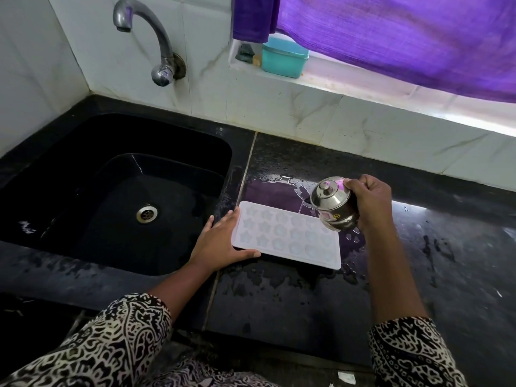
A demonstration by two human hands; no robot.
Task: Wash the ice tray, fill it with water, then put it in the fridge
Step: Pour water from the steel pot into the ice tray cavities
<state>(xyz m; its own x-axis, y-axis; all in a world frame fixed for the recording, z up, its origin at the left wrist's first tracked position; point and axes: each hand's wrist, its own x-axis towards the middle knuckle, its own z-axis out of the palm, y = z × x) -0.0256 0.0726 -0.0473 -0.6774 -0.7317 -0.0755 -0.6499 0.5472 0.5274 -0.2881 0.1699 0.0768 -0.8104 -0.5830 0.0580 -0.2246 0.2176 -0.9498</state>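
A white ice tray (282, 236) with star-shaped cells lies flat on the wet black counter, just right of the sink. My left hand (220, 241) holds the tray's left end, thumb along its near edge and fingers along its far left corner. My right hand (368, 201) grips a small lidded steel pot (333, 203), tilted over the tray's far right corner. A thin stream of water runs from the pot down toward the tray.
A black sink (117, 191) with a steel drain (147, 213) lies to the left, under a steel tap (156, 40) on the tiled wall. A teal box (284, 58) sits on the window ledge below a purple curtain (405, 34). Puddles spread on the counter (446, 247).
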